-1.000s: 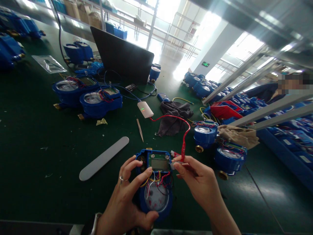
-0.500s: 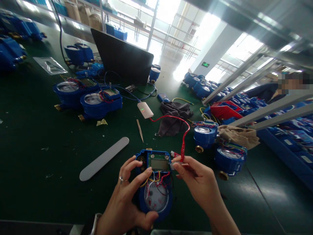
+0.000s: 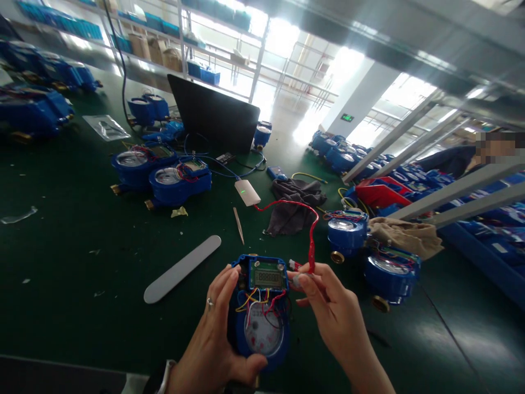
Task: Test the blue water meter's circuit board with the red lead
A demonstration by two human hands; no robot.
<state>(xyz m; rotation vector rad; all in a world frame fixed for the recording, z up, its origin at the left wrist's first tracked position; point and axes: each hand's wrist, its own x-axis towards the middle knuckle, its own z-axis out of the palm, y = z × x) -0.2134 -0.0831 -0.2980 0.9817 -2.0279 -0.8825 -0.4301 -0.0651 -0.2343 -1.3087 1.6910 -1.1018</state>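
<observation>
A blue water meter (image 3: pixel 264 328) with an exposed circuit board and loose coloured wires lies at the front of the table. Digits show on its small display (image 3: pixel 268 277). My left hand (image 3: pixel 219 328), with a ring on one finger, is closed around the meter's left side, thumb at the lower rim. At the board's right edge my right hand (image 3: pixel 334 301) pinches the connector end of a red cable (image 3: pixel 314 235); the exact contact point is hidden by the fingers. That cable runs to a pale box (image 3: pixel 247 192) with a green light.
Tweezers (image 3: pixel 238 225) and a flat grey strip (image 3: pixel 182 269) lie left of the meter. More meters (image 3: pixel 180 180) stand behind, with others (image 3: pixel 391 273) at right. A dark cloth (image 3: pixel 293 205) and a laptop (image 3: pixel 215 112) are farther back. A person sits behind the right-hand rails.
The display has gone from blank to showing digits. My left fingers have drawn back from the board to the meter's side. The view has shifted slightly.
</observation>
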